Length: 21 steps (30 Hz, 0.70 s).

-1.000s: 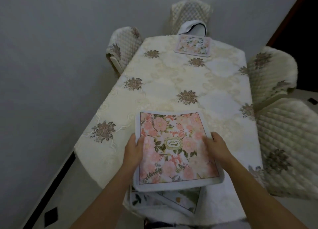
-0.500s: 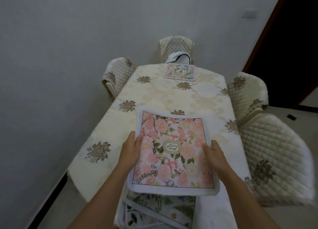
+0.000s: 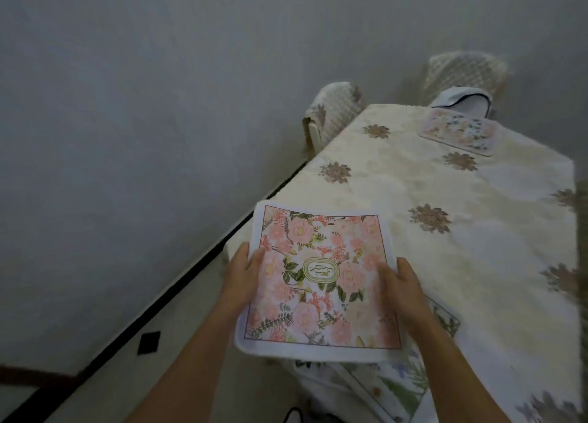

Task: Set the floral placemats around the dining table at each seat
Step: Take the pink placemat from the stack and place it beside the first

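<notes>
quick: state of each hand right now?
Left hand: grips the pink floral placemat by its left edge.
Right hand: grips the same placemat by its right edge.

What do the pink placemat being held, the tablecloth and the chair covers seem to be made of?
Pink placemat: probably soft padded cloth, matte printed face; its thick white rim looks rounded and it curves a little. Tablecloth: cream woven fabric, faint sheen, with raised-looking brown flowers; it drapes over the edge. Chair covers: quilted fabric, shown by diamond stitching.
</notes>
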Tool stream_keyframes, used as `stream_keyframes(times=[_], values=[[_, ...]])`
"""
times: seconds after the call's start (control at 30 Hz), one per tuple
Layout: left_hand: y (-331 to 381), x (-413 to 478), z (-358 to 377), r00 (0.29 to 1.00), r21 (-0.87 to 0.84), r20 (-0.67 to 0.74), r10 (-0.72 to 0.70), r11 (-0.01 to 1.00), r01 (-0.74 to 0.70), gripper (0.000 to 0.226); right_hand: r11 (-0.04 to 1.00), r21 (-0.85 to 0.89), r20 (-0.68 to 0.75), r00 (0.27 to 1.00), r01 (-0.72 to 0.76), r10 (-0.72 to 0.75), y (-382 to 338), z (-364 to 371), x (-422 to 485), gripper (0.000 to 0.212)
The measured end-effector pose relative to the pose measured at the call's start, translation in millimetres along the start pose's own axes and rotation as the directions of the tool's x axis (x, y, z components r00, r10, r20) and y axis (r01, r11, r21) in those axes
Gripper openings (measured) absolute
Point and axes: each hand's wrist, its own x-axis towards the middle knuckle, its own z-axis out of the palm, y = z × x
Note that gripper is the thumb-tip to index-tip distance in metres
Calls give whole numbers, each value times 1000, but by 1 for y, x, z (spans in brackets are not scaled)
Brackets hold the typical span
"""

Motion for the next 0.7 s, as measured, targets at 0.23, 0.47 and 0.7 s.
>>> stream_keyframes(times=[0.23, 0.47, 0.7], values=[[-44, -42, -90, 926, -70, -321, -197, 980, 185, 16, 997, -23, 313, 948, 77, -66, -31, 103, 2, 17], [-76, -68, -157, 799, -137, -541, -261, 965, 223, 17, 985, -48, 500, 858, 166, -120, -64, 194, -1, 32], [-107, -55, -215, 745, -211, -590, -312, 950, 231, 13, 972, -87, 557, 819, 219, -135, -97, 272, -3, 28]])
